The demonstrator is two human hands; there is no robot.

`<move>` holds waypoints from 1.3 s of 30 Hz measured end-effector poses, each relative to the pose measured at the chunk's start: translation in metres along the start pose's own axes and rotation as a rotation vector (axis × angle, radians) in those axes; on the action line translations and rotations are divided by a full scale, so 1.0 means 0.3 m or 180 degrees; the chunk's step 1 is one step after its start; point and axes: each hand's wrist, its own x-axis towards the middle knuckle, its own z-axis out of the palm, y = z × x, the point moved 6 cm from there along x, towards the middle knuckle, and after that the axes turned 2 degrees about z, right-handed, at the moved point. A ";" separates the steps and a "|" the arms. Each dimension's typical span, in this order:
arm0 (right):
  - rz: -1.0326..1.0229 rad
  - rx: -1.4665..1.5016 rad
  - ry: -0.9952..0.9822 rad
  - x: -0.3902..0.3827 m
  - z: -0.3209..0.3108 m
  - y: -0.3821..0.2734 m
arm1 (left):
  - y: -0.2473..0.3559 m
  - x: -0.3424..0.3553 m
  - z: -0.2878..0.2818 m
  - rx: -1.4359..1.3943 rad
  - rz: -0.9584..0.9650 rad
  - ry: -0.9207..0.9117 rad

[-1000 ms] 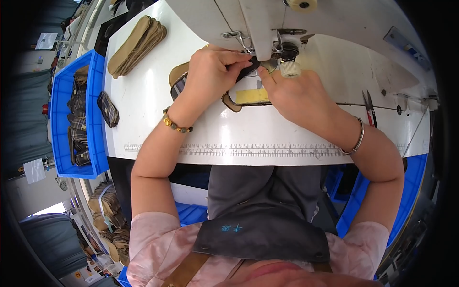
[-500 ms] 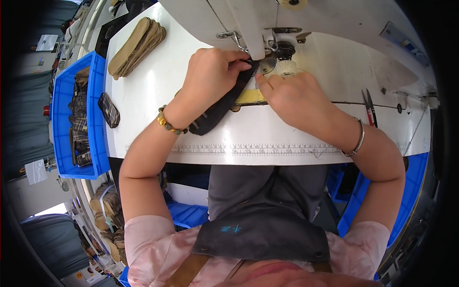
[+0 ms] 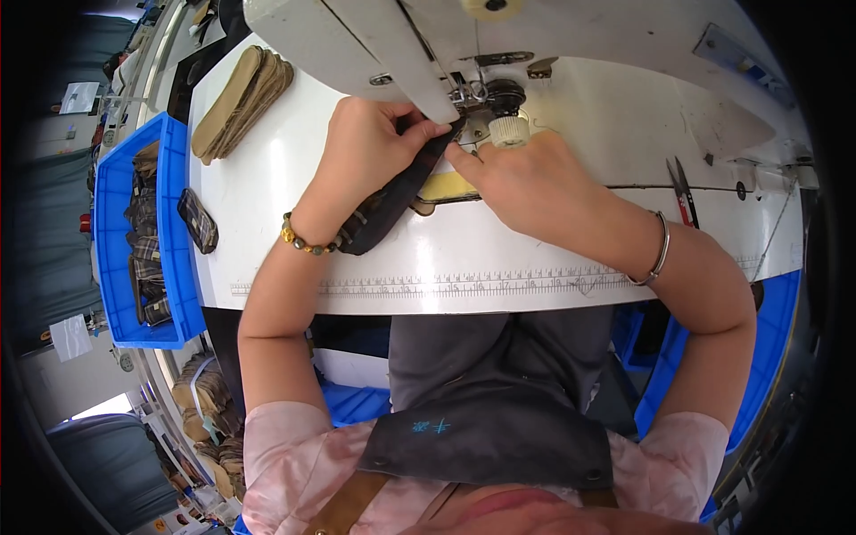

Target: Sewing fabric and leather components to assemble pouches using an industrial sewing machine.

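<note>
Under the head of a white sewing machine (image 3: 392,53), a long dark fabric piece (image 3: 390,214) lies slantwise on the table, with plaid cloth showing along its left edge. My left hand (image 3: 367,147) is closed on its upper end, thumb and fingers pinching close to the needle area. From the other side, my right hand (image 3: 530,178) is curled, a fingertip pressed against the fabric's right edge just below the machine head. Right above that hand sits a white ribbed knob (image 3: 509,131). The needle itself is hidden.
A stack of tan sole-shaped pieces (image 3: 241,102) lies at the far left. Beside a small plaid piece (image 3: 197,220), a blue bin (image 3: 181,294) holds several plaid items. Scissors (image 3: 683,192) lie at the right. A printed ruler (image 3: 428,289) runs along the table's front edge.
The view has shifted, so the machine and both hands appear farther left. The fabric piece has turned slightly and shows more plaid along its left edge. Both hands stay at it.
</note>
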 end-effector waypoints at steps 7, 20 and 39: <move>0.0031 0.0221 0.0003 0.012 -0.004 0.010 | 0.030 0.012 0.006 0.0201 0.0571 0.0066; -0.0424 -0.0939 0.0718 0.015 0.004 -0.011 | -0.008 0.025 -0.002 -0.0159 0.0314 -0.0152; -0.0154 -0.0842 0.0160 0.003 -0.002 -0.027 | -0.019 0.033 0.013 0.0186 0.0420 0.0019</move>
